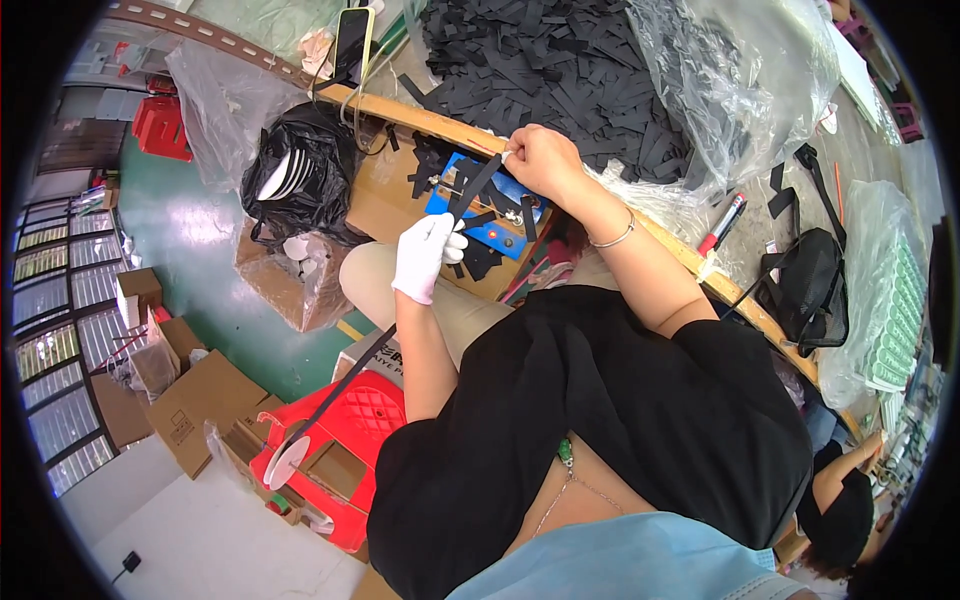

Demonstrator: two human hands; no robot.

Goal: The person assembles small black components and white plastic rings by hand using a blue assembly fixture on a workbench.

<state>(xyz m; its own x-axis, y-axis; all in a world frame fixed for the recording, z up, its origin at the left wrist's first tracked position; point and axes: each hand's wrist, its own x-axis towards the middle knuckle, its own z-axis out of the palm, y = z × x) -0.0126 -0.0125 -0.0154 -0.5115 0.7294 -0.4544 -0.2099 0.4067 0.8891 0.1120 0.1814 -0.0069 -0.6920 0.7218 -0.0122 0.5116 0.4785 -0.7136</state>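
My left hand (428,255), in a white glove, is closed on a black webbing strap (477,192) over a blue device (497,238) with metal parts. My right hand (545,160) is bare apart from something white at the fingertips. Its fingers pinch together at the strap's upper end, beside the wooden table edge. Behind the left forearm, more black strap (345,385) runs down to a white reel (287,462) at a red stool (368,412). Short black strips lie around the device.
A large heap of cut black strips (560,75) lies on the table beside clear plastic. A phone (352,45), a marker (722,225) and a black bag (812,285) are there too. A box (290,275) and black plastic bag (300,170) stand left. Another person (840,500) sits lower right.
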